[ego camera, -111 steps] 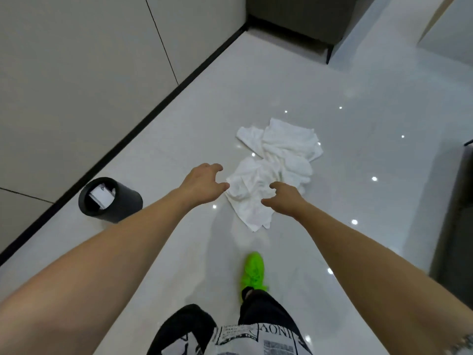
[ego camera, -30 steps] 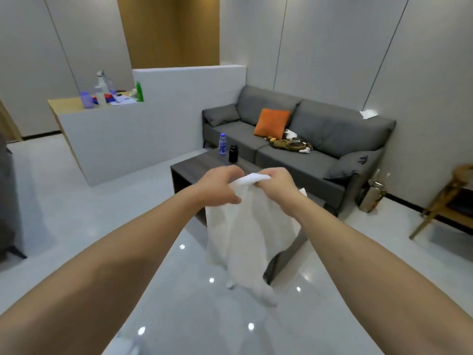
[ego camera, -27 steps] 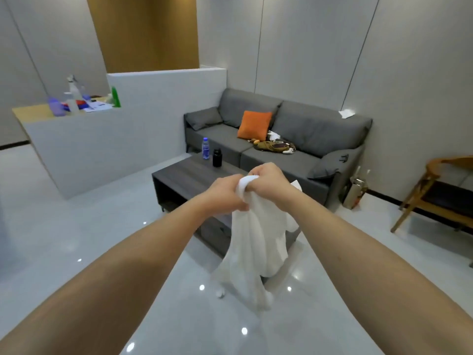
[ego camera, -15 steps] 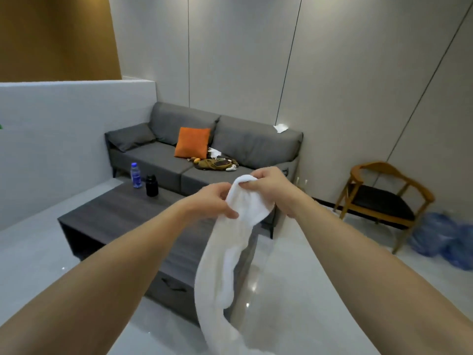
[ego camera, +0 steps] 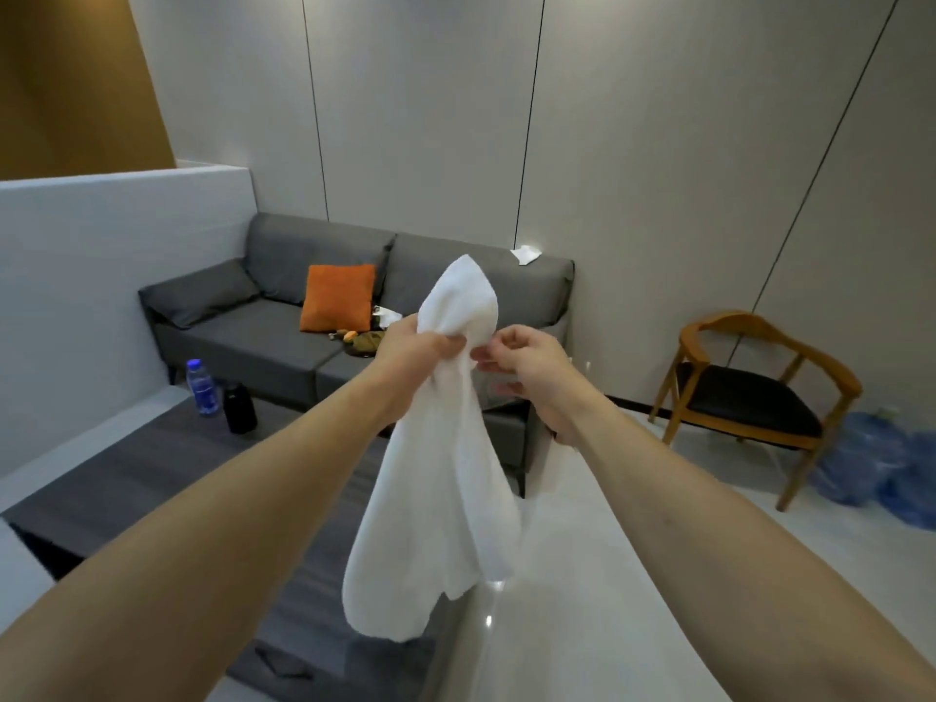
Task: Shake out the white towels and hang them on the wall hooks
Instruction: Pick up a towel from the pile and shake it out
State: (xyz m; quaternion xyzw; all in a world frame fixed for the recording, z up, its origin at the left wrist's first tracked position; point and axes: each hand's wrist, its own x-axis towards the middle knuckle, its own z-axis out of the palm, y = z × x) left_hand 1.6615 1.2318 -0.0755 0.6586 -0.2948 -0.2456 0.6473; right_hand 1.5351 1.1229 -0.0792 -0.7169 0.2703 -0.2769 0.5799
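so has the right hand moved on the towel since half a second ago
Yes. The right hand has come off the bunched top of the towel, rightward; the left hand grips it alone.

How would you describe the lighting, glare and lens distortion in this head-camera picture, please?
Head view: soft, even indoor light; small bright ceiling-light reflections glare on the glossy floor below the white towel; wide-angle distortion bows the wall panel seams and stretches both forearms; slight softness on the left hand and right hand, while the sofa and wooden chair read fairly sharp.
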